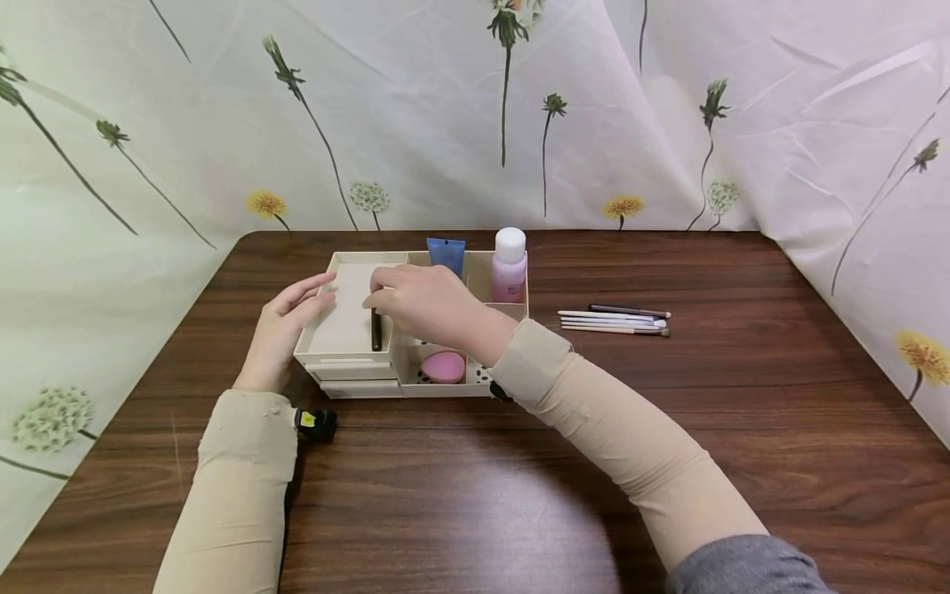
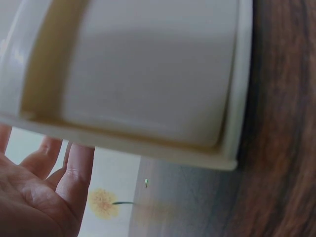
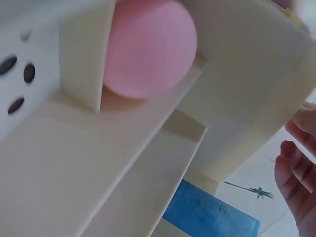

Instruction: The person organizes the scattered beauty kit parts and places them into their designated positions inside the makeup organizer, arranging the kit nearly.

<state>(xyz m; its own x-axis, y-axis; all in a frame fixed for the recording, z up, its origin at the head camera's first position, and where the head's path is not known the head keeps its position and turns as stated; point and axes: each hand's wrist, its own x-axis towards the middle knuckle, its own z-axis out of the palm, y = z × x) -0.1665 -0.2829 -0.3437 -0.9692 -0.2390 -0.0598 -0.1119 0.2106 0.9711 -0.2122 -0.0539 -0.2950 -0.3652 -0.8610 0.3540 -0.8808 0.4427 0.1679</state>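
Observation:
My right hand (image 1: 416,297) reaches across the cream organizer (image 1: 460,391), pinching the top end of a short dark stick-shaped item (image 1: 376,332) whose exact kind does not show. The item's lower end points toward the front, over the right part of the raised left tray (image 1: 345,318). My left hand (image 1: 278,338) touches the tray's left side with its fingertips at the rim. In the left wrist view, straight fingers (image 2: 79,173) extend behind the tray wall. The right wrist view catches part of the right hand (image 3: 298,173) at its edge; the dark item is hidden there.
The organizer's compartments hold a pink makeup sponge (image 1: 444,367), a blue tube (image 1: 446,256) and a white-capped bottle of pink liquid (image 1: 509,268). Several makeup brushes (image 1: 614,322) lie on the wooden table (image 1: 475,495) to the right. A flowered cloth (image 1: 445,124) hangs behind.

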